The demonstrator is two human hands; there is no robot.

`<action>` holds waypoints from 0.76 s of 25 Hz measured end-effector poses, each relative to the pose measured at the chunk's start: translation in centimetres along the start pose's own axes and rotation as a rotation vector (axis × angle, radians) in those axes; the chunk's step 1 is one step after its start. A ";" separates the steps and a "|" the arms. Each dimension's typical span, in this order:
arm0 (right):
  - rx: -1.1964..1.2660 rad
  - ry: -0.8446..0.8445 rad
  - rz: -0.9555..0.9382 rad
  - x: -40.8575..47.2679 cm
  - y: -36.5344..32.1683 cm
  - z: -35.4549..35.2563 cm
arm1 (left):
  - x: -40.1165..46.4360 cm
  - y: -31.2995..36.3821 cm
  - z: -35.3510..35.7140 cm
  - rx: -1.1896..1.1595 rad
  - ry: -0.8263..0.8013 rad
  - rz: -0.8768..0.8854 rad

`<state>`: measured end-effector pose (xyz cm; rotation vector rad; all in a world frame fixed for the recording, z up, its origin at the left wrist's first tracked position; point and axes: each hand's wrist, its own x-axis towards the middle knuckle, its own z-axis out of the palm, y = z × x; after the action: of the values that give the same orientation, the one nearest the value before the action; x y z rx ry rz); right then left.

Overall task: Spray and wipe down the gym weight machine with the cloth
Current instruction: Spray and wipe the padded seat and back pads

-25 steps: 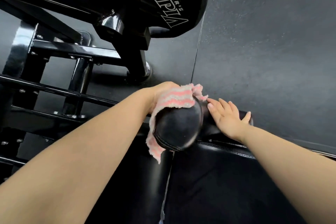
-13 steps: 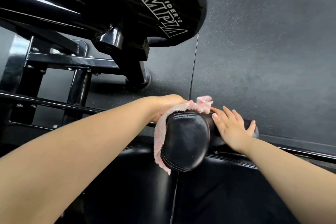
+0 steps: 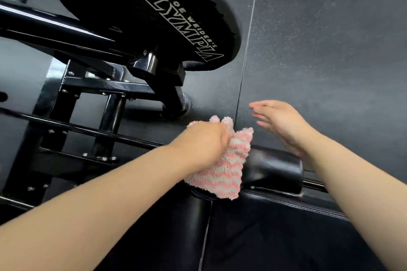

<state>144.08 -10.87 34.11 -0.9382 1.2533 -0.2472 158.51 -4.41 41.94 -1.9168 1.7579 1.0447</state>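
Note:
My left hand (image 3: 204, 141) grips a pink and white striped cloth (image 3: 222, 171) bunched over the left end of a black padded roller (image 3: 275, 169) on the weight machine. The cloth hangs down and hides that end of the roller. My right hand (image 3: 284, 125) hovers just above and behind the roller's right part, fingers straight and spread, holding nothing; it looks motion-blurred. No spray bottle is in view.
A black weight plate (image 3: 167, 13) lettered OLYMPIA hangs above left on the glossy black steel frame (image 3: 92, 86). A thin black bar (image 3: 88, 131) runs across under my left arm. Black seat upholstery (image 3: 275, 226) fills the bottom. Dark rubber floor tiles (image 3: 330, 50) lie to the right.
My right hand has lifted off the roller and now hovers above it. My left hand has drawn the cloth over the roller's end, which showed bare before. The view has tilted up.

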 end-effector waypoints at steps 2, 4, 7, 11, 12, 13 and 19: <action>-0.036 -0.347 0.010 -1.5 -3.9 1.6 | -1.0 0.3 1.3 0.068 0.151 0.048; -0.292 -0.600 0.063 -2.1 -5.9 3.5 | -1.9 -0.1 2.5 0.005 0.275 0.078; -0.528 -0.727 0.126 -2.1 -7.4 5.9 | -4.7 -1.0 4.6 -0.222 0.600 0.069; -1.048 -0.883 0.024 -2.2 -7.7 9.6 | -7.6 -2.9 6.6 -0.473 0.898 -0.169; -1.163 -0.885 0.012 -1.8 -7.4 10.5 | -7.5 -3.3 6.4 -0.460 0.912 -0.201; -1.223 -0.880 0.017 -1.4 -7.1 11.0 | -7.2 -3.5 6.0 -0.428 0.921 -0.207; -1.110 -0.780 0.265 0.7 -6.9 10.7 | -3.3 -2.4 3.2 -0.457 0.931 -0.211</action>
<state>156.03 -10.62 38.70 -1.5569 0.6877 1.0450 160.01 0.49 41.54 -3.1505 1.7193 0.5057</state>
